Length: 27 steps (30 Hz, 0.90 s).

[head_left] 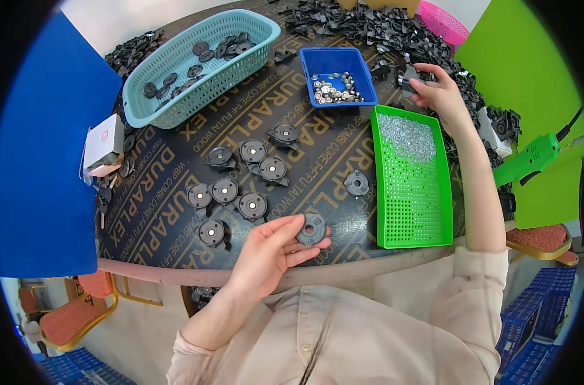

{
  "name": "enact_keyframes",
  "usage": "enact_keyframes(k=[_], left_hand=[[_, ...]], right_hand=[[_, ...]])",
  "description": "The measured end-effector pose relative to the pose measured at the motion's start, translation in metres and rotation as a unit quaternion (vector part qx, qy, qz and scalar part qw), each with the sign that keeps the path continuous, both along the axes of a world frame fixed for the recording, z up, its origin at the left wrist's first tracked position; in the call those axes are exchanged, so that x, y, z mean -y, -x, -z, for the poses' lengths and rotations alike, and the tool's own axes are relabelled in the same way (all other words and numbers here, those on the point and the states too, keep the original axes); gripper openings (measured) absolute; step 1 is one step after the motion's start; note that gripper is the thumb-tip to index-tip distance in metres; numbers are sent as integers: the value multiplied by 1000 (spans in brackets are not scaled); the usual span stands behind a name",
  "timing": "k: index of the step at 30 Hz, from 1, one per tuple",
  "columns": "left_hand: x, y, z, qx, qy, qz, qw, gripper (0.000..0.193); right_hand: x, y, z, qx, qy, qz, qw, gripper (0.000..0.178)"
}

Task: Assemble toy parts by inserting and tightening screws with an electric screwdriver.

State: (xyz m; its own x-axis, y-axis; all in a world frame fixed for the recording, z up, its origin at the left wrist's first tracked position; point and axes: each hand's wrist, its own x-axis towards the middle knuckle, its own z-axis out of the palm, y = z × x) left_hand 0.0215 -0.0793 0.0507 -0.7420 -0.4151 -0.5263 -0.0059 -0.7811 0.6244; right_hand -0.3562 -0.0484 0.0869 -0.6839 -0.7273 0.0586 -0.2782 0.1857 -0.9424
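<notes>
My left hand (273, 247) holds a round dark grey plastic part with a centre hole (311, 229) near the table's front edge. My right hand (436, 90) reaches to the far right into a heap of black plastic parts (369, 25), fingers curled around a small dark piece (407, 82). Between the hands lies a single grey disc part (356, 183). Left of my left hand, several assembled round parts with metal centres (240, 183) lie in a loose group.
A green perforated tray (420, 212) with small metal screws lies at right. A blue bin (334, 64) holds metal discs. A light blue basket (176, 96) holds round parts. A green power screwdriver (529, 157) hangs at right. A small white box (103, 144) sits at left.
</notes>
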Motion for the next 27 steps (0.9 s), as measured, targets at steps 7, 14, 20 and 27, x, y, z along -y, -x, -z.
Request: enact_keyframes(k=[7, 14, 20, 27], left_hand=[[1, -5, -2, -57, -32, -86, 994, 29], [3, -1, -14, -71, -10, -112, 991, 29], [-1, 1, -4, -45, -17, -102, 994, 30], [-13, 6, 1, -46, -37, -75, 995, 26]], right_hand=[[-86, -165, -24, 105, -60, -301, 946, 21], [-95, -227, 36, -92, -76, -321, 940, 21], [-93, -241, 18, -351, -45, -204, 913, 20], [-81, -248, 25, -457, 51, -208, 863, 28]])
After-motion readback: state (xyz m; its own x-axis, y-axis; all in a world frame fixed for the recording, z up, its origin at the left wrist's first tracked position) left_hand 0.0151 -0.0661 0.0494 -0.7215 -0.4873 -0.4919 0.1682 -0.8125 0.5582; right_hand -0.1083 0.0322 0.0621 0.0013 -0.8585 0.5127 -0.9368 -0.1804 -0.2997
